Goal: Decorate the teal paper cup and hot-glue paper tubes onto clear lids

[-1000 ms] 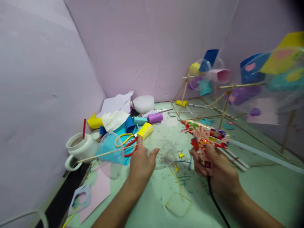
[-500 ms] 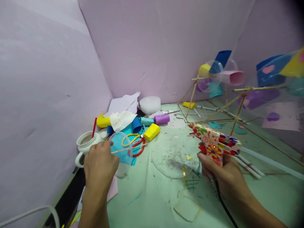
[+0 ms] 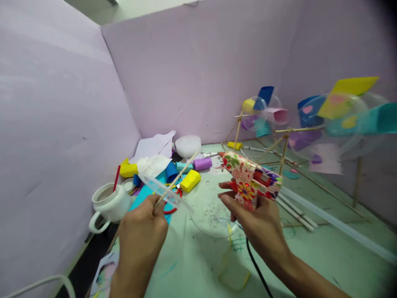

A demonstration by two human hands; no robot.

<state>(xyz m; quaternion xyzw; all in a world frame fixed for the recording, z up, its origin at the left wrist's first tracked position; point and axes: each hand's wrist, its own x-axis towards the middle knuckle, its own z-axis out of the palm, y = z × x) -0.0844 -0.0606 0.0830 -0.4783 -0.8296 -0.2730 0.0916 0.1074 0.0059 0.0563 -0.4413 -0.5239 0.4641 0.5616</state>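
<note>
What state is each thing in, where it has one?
Glue gun: in right grip
Glue stick: projecting from gun's rear
Wooden skewer: in left grip, slanting
Clear plastic disc: tilted nearly edge-on
White pot: upright, uncovered
Yellow roll: lying sideways
Red-handled scissors: open or shut unclear

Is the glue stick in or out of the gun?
Partly in: the translucent glue stick extends from the rear of the glue gun.

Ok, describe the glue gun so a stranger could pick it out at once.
Start at the green tabletop and find the right hand above it. That hand holds the glue gun, its nozzle pointing left, a black cord hanging below. Its multicoloured floral pattern sets it apart from the yellow roll and purple roll nearby.
</note>
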